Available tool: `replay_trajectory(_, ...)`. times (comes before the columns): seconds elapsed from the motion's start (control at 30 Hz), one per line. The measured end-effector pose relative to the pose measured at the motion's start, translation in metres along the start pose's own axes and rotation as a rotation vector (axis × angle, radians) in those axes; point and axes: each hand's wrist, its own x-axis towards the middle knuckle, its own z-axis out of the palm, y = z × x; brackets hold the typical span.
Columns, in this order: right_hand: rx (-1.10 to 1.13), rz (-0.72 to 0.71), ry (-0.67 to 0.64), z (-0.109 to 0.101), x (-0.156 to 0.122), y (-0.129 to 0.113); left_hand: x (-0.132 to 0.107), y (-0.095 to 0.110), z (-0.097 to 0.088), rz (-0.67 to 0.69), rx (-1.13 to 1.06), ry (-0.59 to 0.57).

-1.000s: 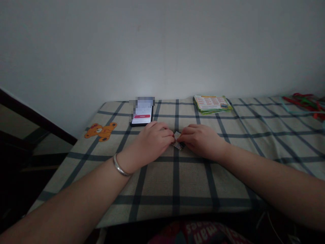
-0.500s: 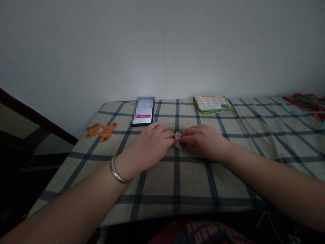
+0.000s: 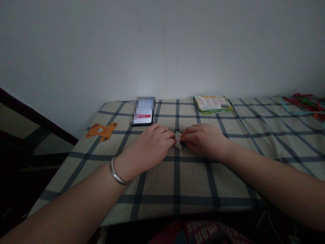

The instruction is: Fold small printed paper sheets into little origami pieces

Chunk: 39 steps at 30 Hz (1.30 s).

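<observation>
Fingers (image 3: 169,136) of the left hand (image 3: 152,145) and the right hand (image 3: 204,140) are closed in a pinch on a small folded paper (image 3: 179,143), one hand at each side. The paper rests on the table (image 3: 177,183), nearer the far edge than the near one. A bangle (image 3: 115,171) circles the left wrist. A lit phone (image 3: 142,117) lies beyond the left hand by the far edge, with leaflets (image 3: 212,103) beyond the right. With so small a paper in dim light, uneven pressure could let it slip or crease askew.
</observation>
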Motion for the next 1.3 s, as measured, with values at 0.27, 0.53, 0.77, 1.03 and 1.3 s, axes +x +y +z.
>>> replay_trajectory(0.27, -0.042, 0.003, -0.018, -0.005, -0.002, 0.000, -0.001, 0.001, -0.001, 0.011, -0.008, -0.003)
replay_trajectory(0.53, -0.084, -0.029, 0.003, -0.007, -0.001, -0.004, -0.001, 0.002, -0.001, 0.014, -0.011, 0.005)
replay_trajectory(0.77, -0.041, -0.030, -0.021, -0.011, -0.003, 0.007, -0.001, -0.007, -0.001, 0.005, -0.124, 0.018)
replay_trajectory(1.03, -0.038, -0.047, -0.009, -0.006, -0.003, 0.006, -0.001, -0.011, -0.006, -0.005, -0.126, -0.060)
replay_trajectory(1.3, -0.017, -0.084, -0.011, -0.006, -0.004, 0.009, 0.001, -0.011, -0.012, -0.072, -0.106, -0.115)
